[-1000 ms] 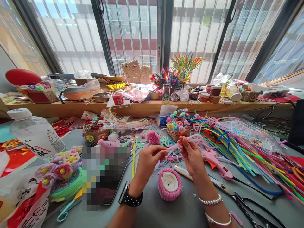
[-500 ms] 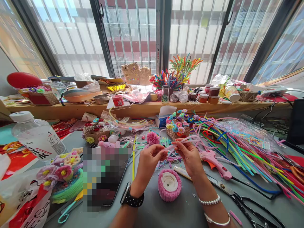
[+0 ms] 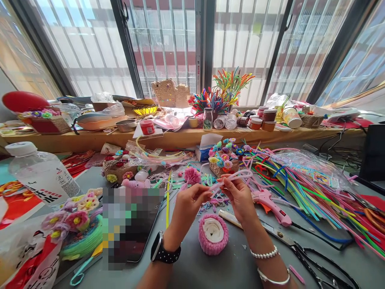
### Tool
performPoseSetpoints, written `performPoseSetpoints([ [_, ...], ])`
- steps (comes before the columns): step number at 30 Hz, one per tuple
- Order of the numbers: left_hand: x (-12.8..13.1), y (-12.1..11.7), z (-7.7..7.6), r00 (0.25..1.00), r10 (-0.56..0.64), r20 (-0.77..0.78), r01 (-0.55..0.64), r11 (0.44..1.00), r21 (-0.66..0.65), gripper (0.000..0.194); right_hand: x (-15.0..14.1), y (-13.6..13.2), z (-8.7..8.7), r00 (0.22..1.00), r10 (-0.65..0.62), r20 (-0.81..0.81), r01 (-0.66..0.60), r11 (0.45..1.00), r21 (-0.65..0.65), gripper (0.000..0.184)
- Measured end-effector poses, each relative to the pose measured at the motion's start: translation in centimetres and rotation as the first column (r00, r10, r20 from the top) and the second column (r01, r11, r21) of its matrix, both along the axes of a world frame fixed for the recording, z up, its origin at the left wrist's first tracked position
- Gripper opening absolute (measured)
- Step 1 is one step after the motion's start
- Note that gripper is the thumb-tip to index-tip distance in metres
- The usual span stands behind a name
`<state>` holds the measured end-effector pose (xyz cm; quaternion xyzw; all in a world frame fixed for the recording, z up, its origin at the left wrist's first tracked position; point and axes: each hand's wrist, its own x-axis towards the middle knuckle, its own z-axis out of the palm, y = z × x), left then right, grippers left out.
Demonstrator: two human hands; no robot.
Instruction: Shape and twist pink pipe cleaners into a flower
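Between my two hands is a pale pink pipe cleaner [image 3: 242,173], bent into a loop beyond the right fingers. My left hand [image 3: 192,202] pinches one end of it, thumb against fingers. My right hand [image 3: 238,196] grips it a little further along, close beside the left. Below them on the grey table stands a round pink fuzzy cup shape [image 3: 213,247] with a white coiled roll [image 3: 212,229] inside it. A pink glue gun [image 3: 272,206] lies just right of my right hand. Large scissors [image 3: 284,237] lie partly behind my right forearm.
A tablet [image 3: 144,228] and a green fuzzy basket with flowers [image 3: 81,237] lie to the left, near a plastic bottle [image 3: 42,172]. Many coloured pipe cleaners [image 3: 303,192] spread over the right side. A flower basket [image 3: 224,162] stands behind my hands, below the crowded windowsill [image 3: 180,138].
My hands keep nearly the same pinch on the pipe cleaner, with only slight finger movement. The whole view has shifted a little, so things appear slightly further left.
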<state>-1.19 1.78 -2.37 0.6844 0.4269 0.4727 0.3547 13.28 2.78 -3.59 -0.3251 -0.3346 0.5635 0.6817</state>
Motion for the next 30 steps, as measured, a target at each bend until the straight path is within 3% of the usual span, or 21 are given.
performPoseSetpoints([
  [13, 0.5, -0.6, 0.6, 0.995, 0.098, -0.012, -0.097, 0.993, 0.060, 0.014, 0.0, 0.1, -0.1, 0.974, 0.042, -0.223, -0.044, 0.999, -0.006, 0.021],
  [23, 0.5, -0.4, 1.0, 0.952, 0.078, 0.295, -0.021, 0.981, -0.193, 0.016, 0.3, 0.2, -0.1, 0.936, -0.001, -0.353, 0.009, 1.000, 0.019, 0.017],
  [27, 0.3, -0.3, 1.2, 0.935, 0.110, 0.338, -0.022, 0.967, -0.255, 0.018, 0.8, 0.3, 0.0, 0.933, -0.059, -0.354, 0.060, 0.998, -0.009, 0.019],
  [30, 0.1, -0.2, 1.1, 0.938, 0.145, 0.315, -0.074, 0.971, -0.225, 0.018, 1.2, 0.1, 0.2, 0.956, -0.097, -0.276, 0.106, 0.994, 0.015, 0.017],
])
